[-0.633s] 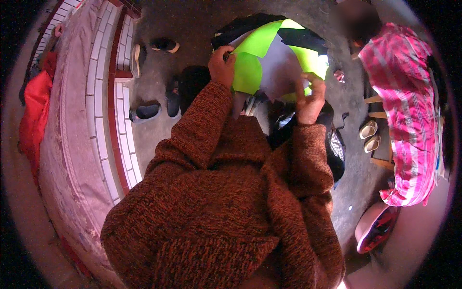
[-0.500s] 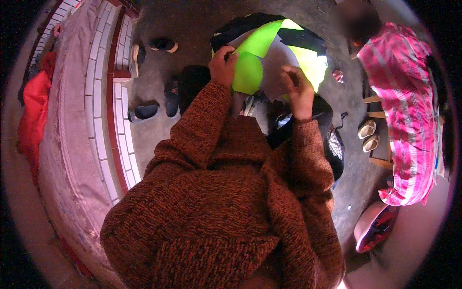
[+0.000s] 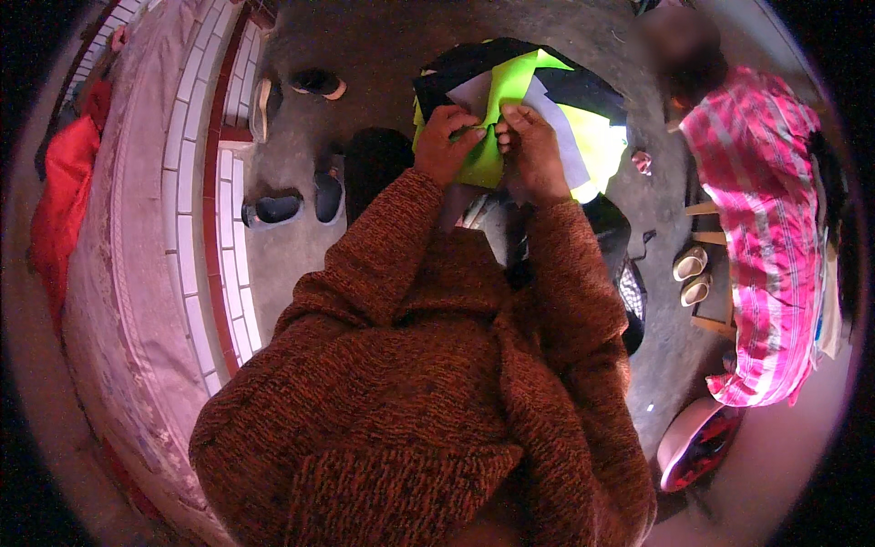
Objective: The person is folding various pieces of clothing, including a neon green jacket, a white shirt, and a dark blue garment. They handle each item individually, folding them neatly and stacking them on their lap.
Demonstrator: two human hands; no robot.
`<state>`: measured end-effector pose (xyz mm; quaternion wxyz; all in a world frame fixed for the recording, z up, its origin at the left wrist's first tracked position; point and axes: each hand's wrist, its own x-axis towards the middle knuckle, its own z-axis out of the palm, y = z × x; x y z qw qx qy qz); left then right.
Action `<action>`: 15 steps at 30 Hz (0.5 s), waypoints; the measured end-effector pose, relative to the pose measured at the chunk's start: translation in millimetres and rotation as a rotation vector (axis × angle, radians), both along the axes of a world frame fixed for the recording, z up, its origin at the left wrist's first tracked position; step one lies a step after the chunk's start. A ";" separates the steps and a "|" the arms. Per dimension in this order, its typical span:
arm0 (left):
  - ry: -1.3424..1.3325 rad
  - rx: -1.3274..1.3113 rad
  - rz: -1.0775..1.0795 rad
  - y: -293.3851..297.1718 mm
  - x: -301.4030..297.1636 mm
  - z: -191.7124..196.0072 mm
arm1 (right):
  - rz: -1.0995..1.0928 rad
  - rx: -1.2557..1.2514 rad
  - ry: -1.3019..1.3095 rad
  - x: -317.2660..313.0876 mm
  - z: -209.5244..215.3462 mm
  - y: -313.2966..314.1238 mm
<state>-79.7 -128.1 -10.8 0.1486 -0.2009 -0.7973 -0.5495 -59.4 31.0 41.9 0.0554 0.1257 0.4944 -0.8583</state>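
In front of me lies a heap of cloth in black, grey and neon yellow-green. My left hand (image 3: 447, 143) pinches the left side of a bright green cloth piece (image 3: 510, 82). Close beside it, my right hand (image 3: 532, 149) is closed on the same piece, its fingers bunching the fabric. Under the green piece a grey cloth (image 3: 561, 137) shows. Black cloth (image 3: 583, 95) lies behind it, and a neon yellow cloth (image 3: 597, 146) spreads out at the right. Whether anything small sits between my fingertips is hidden.
Dark shoes (image 3: 273, 211) stand on the floor at left, beside a white-tiled step (image 3: 187, 237). At right a person in a pink checked garment (image 3: 766, 219) sits by light slippers (image 3: 693, 276). A pink basin (image 3: 679, 447) with dark red contents stands at lower right.
My right hand, apart from the cloth before, has moved left and up and now grips the green piece beside my left hand. The green cloth is gathered between them.
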 end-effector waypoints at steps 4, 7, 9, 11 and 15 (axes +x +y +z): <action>-0.072 0.037 0.042 0.1 3.1 3.3 | -0.119 0.014 0.065 12.7 -11.1 0.4; -0.029 -0.001 0.137 -0.8 3.6 8.5 | -0.141 0.078 0.065 19.7 -4.8 0.8; 0.102 -0.120 0.239 -3.6 5.1 18.6 | -0.145 0.104 0.068 21.7 1.0 0.3; 0.113 0.026 0.230 -6.8 -2.3 22.9 | -0.157 0.112 0.094 22.6 3.1 -0.9; -0.237 0.418 0.282 -21.0 4.1 70.2 | -0.127 0.064 0.069 19.3 -6.7 6.6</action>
